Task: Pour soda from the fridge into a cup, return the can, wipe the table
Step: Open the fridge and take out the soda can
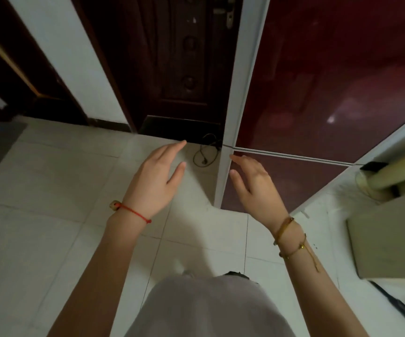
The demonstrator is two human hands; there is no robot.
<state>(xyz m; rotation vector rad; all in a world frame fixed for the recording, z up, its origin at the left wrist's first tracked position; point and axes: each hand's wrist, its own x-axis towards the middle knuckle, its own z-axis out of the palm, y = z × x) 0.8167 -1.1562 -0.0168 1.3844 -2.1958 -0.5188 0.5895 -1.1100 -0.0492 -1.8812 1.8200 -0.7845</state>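
Hands, left hand (156,180) and right hand (252,184), reach toward fridge (318,93), fingers straight, holding nothing.

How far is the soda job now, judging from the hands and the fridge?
Done: nothing that shows. The tall dark red glossy fridge has both doors closed, and no can, cup or table is in view. In hand: the left hand and right hand are open and empty, raised near the fridge's white edge. Left: opening it, pouring, returning the can, wiping.
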